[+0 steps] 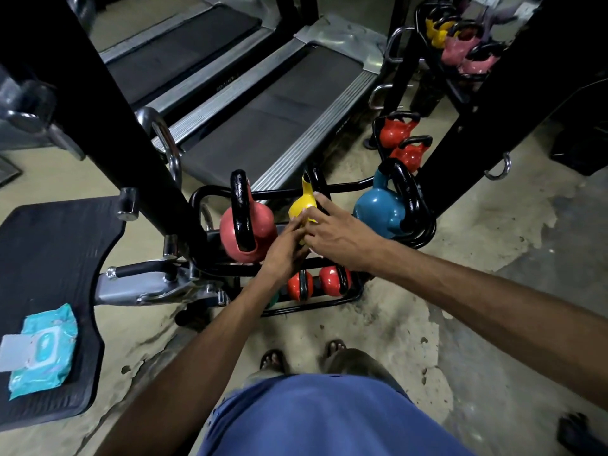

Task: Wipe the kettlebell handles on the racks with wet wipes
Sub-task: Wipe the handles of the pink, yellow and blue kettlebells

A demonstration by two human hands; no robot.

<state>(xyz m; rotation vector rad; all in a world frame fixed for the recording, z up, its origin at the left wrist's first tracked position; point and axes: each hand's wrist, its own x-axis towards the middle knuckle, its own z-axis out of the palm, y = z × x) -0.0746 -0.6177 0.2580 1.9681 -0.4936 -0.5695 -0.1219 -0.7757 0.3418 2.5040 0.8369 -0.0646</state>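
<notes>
Standing on the patchy concrete floor (378, 324) in sandals, I see my blue shirt (316, 419) at the bottom edge and both bare forearms reaching forward over the black kettlebell rack (332, 301). To my near left, a teal pack of wet wipes (41, 347) lies on a black rubber-topped platform (49, 255), its flap lid open, well apart from my hands.

My left hand (284, 250) and right hand (339, 235) meet at the yellow kettlebell (304, 205) on the rack's upper tier. The left fingers are drawn together against its lower side, and the right fingers are spread, with the index reaching up toward its black handle. Whether a wipe is pinched between my hands I cannot tell; only a small pale scrap shows under the right hand.

Just left of the yellow one sits a pink kettlebell (248, 228) with its thick black handle upright. To the right is a blue kettlebell (378, 209), its black handle tilted rightward. Below my wrists, on the lower tier, two small red kettlebells (317, 281) sit side by side.

Beyond the blue one, two more red kettlebells (399, 139) stand near a black upright. Farther back lie two treadmill decks (263, 120), and at the top right yellow and pink kettlebells (457, 44) sit on another rack.
</notes>
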